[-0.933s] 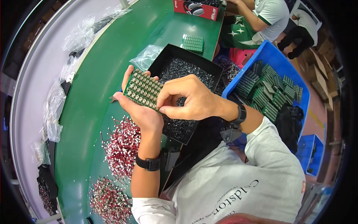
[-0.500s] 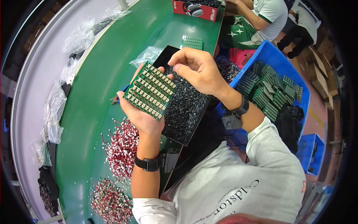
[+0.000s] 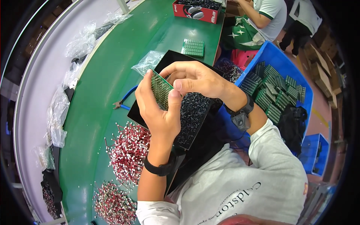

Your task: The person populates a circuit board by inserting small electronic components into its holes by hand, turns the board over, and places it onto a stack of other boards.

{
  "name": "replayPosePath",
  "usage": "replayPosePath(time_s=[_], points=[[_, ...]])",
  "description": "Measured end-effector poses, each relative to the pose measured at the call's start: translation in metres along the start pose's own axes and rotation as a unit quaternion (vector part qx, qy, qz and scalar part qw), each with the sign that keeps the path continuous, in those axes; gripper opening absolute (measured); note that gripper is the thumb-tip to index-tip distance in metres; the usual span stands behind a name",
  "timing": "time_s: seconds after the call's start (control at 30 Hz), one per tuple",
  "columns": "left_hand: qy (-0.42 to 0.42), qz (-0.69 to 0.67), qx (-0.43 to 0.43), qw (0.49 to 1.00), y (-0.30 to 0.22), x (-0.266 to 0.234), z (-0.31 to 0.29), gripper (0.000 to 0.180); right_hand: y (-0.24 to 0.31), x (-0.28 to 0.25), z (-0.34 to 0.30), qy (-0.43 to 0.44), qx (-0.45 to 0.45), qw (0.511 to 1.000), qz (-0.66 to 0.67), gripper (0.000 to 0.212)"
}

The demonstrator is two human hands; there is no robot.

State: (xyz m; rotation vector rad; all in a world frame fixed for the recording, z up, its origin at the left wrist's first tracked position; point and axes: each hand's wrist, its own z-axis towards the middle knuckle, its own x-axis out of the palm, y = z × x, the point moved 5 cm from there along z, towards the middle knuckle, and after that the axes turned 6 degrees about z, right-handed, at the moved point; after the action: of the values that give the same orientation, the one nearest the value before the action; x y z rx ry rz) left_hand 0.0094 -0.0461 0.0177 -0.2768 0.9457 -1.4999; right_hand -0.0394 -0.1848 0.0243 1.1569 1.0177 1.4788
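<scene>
A green circuit board panel [image 3: 161, 89], covered in rows of small parts, stands tilted above a black tray of small black pieces [image 3: 193, 108]. My left hand [image 3: 157, 112] grips it by its edges, thumb on the near side and fingers on the far side. At its upper right edge my right hand [image 3: 198, 80] closes in a pinch, the thumb by the board's corner; the fingertips behind the board are partly hidden. Below the tray lie a heap of red wires with white ends [image 3: 129, 152] and a second, mixed-colour heap [image 3: 114, 202].
Blue-handled pliers [image 3: 122, 103] and a clear plastic bag [image 3: 148, 62] lie left of the tray. Beyond it are more green boards [image 3: 193, 48] and a red box [image 3: 195, 13]. A blue bin [image 3: 305, 108] with stacked boards stands right. A co-worker [image 3: 262, 18] sits at the far right.
The board has gone from lying flat on my left palm to being tilted steeply, gripped at its edges. My right hand has come down to the board's edge.
</scene>
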Motion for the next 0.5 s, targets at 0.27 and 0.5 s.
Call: replayPosePath(time_s=[0.27, 0.5], points=[[-0.032, 0.116, 0.124, 0.985, -0.023, -0.006, -0.002, 0.084, -0.009, -0.009, 0.005, -0.03, -0.018, 0.999, 0.029, 0.036], [-0.026, 0.079, 0.069, 0.994, -0.016, -0.006, -0.003, 0.059, 0.028, -0.125, 0.014, -0.278, -0.202, 0.938, -0.035, 0.025]])
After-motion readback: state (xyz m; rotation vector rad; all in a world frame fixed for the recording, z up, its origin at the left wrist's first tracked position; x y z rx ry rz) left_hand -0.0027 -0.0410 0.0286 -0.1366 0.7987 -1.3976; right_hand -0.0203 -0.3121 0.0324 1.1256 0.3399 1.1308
